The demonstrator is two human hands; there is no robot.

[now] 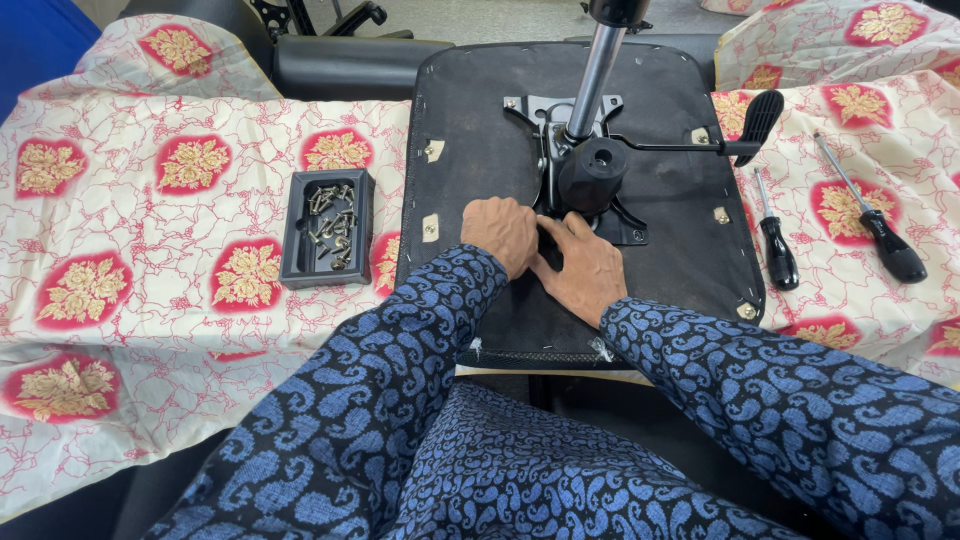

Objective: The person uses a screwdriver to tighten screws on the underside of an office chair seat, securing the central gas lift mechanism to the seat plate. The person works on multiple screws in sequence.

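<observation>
Hands: left hand (500, 232) and right hand (585, 265) pressed together at the chair mechanism (585, 175), grip hidden, can't tell
Seat: seat base (480, 130) flipped so its underside's reachable
Screws: tray of screws (328, 226) parked just left

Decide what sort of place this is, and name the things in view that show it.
Probably a furniture repair or assembly spot: an upturned office chair seat with its metal mechanism, a tray of screws, and two screwdrivers lie on a patterned cloth.

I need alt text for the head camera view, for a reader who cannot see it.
Two hands, the left hand and right hand, press together on the black metal mechanism plate of an upturned black chair seat. A small black tray of screws lies to the left and two black-handled screwdrivers to the right, on a floral cloth.
</observation>
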